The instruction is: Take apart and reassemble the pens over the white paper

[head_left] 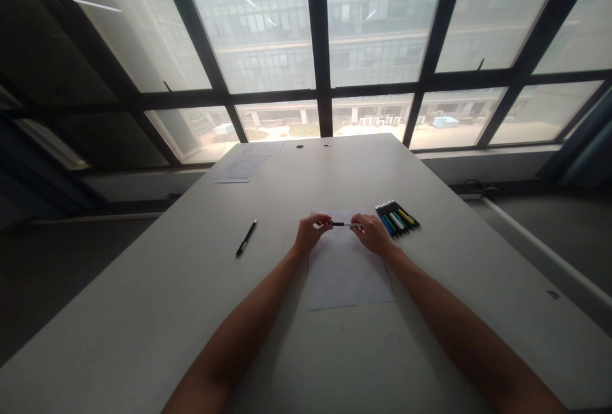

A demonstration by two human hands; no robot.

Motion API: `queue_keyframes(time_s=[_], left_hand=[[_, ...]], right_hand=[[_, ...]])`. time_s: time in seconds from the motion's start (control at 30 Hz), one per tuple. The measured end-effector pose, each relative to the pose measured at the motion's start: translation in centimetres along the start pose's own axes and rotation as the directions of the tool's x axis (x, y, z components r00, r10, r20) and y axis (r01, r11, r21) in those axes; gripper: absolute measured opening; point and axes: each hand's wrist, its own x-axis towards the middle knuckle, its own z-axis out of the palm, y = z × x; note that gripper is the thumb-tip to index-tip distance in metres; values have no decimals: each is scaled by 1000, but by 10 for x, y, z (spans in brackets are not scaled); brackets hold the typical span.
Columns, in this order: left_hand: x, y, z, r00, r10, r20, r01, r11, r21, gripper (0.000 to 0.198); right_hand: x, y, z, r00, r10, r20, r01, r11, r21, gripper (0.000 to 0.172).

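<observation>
Both hands pinch one marker pen (339, 224), held level above the far part of a white sheet of paper (351, 277). My left hand (313, 231) grips its black end, and my right hand (371, 231) holds the pale end. Whether the pen is capped I cannot tell. Close beside my right hand lies a row of several markers (398, 219) with black bodies and blue, green, white and yellow bands. A black pen (246, 239) rests on the table to the left of my left hand.
The white table (167, 312) reaches toward large windows (268, 25). Printed sheets (241, 166) lie at its far left edge, and two small round holes (299, 147) are near the far end. A pale rail (540, 254) runs along the right side.
</observation>
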Motion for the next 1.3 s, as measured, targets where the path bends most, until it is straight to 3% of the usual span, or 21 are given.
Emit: queue_keyframes(time_s=[0.27,0.6,0.77,0.93,1.0,1.1,1.2,1.3], left_hand=[[0,-5,2,1000,0,12,1,997,-80,31],[-1,-5,2,999,1,40,2,997,-83,30],[-1,-2,1,999,-11,41,14,997,-78,30],[0,-2,1,998,13,54,-8,996,-94,44],[2,-3,2,999,-22,37,24,997,-74,48],[4,-4,2,995,-100,14,99,994,35,39],[4,-8,3,991,-119,58,110,985,135,52],[4,-11,4,987,-123,100,107,983,151,48]], right_hand=[[1,-4,-3,997,-48,63,51,997,-50,19],[1,-3,-2,999,-19,45,18,1000,20,8],[1,-3,-1,996,-45,80,45,999,3,23],[1,-5,-2,997,-28,72,27,1000,8,24],[1,-5,-2,998,-25,60,25,1000,5,24],[2,-5,-2,998,-21,58,21,1000,2,25],[2,-4,-2,998,-22,59,21,1000,3,26],[1,-5,-1,998,-28,60,28,1000,7,25]])
